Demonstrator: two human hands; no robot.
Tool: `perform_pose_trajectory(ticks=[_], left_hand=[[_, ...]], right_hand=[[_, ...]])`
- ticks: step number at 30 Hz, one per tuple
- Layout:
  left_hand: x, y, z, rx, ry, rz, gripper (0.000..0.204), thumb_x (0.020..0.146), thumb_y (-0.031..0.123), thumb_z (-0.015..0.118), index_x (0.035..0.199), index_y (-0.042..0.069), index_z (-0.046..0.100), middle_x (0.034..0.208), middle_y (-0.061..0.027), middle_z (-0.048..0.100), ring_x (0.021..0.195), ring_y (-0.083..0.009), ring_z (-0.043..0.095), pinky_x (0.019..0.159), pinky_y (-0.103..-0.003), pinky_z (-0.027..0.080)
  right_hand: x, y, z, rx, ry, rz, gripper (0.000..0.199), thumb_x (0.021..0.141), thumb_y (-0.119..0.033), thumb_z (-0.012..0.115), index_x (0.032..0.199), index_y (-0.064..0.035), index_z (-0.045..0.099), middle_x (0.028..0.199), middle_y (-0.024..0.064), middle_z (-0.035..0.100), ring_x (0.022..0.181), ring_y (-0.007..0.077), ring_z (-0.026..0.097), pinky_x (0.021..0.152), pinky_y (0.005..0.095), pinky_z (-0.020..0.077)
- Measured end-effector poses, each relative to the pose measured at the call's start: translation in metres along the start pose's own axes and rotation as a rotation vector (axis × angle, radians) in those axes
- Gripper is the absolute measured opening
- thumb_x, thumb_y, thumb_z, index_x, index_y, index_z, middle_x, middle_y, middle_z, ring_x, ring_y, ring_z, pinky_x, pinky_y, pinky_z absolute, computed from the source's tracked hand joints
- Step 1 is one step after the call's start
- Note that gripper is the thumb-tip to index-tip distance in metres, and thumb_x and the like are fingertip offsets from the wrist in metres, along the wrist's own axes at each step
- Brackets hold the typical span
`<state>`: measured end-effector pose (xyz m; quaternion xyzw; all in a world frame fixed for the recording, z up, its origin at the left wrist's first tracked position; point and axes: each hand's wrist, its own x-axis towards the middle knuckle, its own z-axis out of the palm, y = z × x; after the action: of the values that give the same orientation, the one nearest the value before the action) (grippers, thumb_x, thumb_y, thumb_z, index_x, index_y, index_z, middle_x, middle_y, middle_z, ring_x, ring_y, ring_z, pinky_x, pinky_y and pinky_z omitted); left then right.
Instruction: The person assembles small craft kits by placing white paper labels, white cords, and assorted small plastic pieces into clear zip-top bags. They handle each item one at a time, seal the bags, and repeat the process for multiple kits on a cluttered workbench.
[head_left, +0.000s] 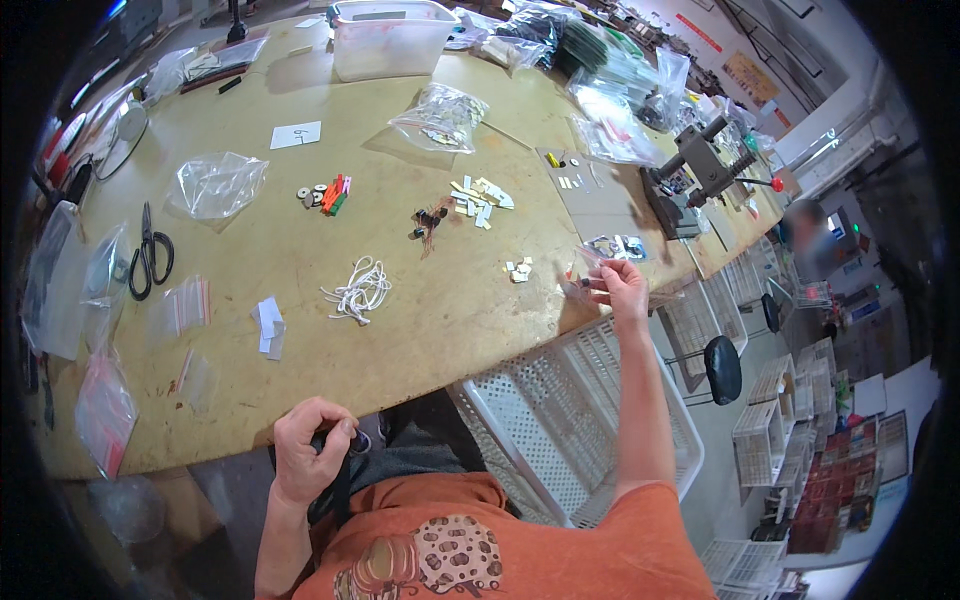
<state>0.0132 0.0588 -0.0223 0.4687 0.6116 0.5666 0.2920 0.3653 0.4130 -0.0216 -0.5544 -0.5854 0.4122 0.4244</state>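
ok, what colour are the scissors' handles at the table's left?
Black handles on the metal scissors; head view shows them.

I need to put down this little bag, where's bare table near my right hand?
Bare tan tabletop lies along the near edge, between the white cord bundle and the right hand holding a small clear plastic bag. Another open patch sits between the black scissors and the cord. The far right end, under heaped clear bags, is crowded.

This is a workshop: a big worktop [300,250] with small part bags [215,183], a hand press [695,170] at its right edge, stacked white crates [780,440].
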Motion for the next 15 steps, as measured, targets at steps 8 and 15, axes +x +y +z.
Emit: perform_pose_trajectory(ticks=[8,15], left_hand=[[0.001,0.002,0.001,0.153,-0.004,0.146,0.002,0.088,0.0,0.068,0.087,0.002,0.069,0.077,-0.0101,0.068,0.068,-0.0226,0.066,0.063,-0.033,0.051],[-0.009,-0.003,-0.013,0.295,0.059,0.274,0.008,0.085,0.006,0.074,0.085,0.003,0.067,0.08,-0.0109,0.069,0.075,-0.0309,0.067,0.069,-0.038,0.053]], right_hand=[[-0.059,-0.02,0.048,-0.359,0.14,-0.566,0.031,0.093,0.003,0.059,0.122,-0.004,0.065,0.113,0.0109,0.069,0.105,0.024,0.065,0.087,0.035,0.0515],[-0.162,-0.056,0.145,-0.384,-0.354,-1.06,0.026,0.084,0.004,0.064,0.108,-0.0045,0.067,0.107,0.0111,0.069,0.102,0.0313,0.066,0.09,0.0406,0.05]])
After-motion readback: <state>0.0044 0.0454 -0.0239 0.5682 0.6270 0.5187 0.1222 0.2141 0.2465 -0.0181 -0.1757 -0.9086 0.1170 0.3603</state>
